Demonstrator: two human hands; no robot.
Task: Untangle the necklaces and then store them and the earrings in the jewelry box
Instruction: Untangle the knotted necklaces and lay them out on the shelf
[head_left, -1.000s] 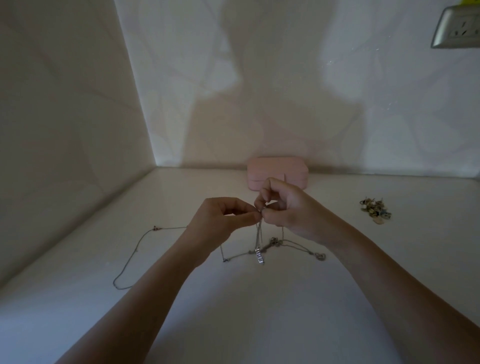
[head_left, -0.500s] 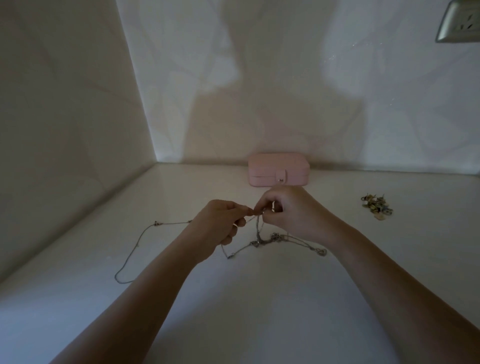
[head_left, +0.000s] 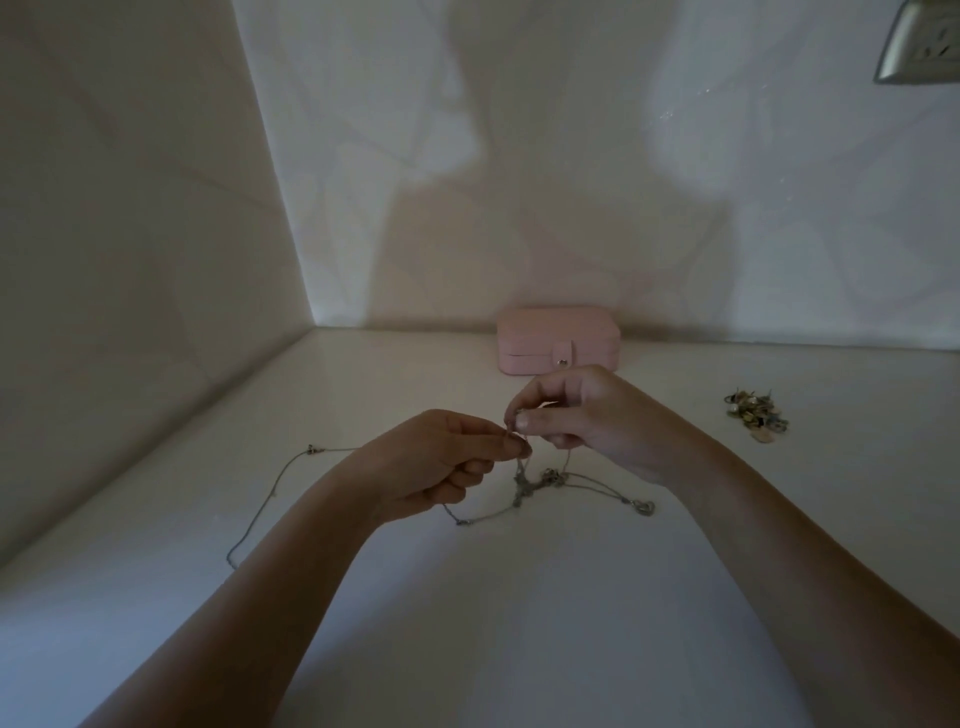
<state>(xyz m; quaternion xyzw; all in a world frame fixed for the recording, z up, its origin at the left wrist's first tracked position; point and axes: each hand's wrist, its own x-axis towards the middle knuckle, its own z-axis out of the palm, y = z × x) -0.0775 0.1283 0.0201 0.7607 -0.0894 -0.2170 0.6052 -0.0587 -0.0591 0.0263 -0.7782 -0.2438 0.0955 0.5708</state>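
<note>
- Both hands meet above the white table (head_left: 519, 649). The left hand (head_left: 441, 460) pinches a strand of the tangled thin silver chain necklaces (head_left: 522, 491) between thumb and forefinger.
- The right hand (head_left: 592, 415), just beside it, has its grip pinched on the same tangle.
- The knot sits below the fingers, and loose chain trails left and right across the table.
- Far centre, the closed pink rectangular jewelry box (head_left: 558, 340) stands by the wall.
- Far right, a small heap of metal earrings (head_left: 756, 418) lies well apart.
</note>
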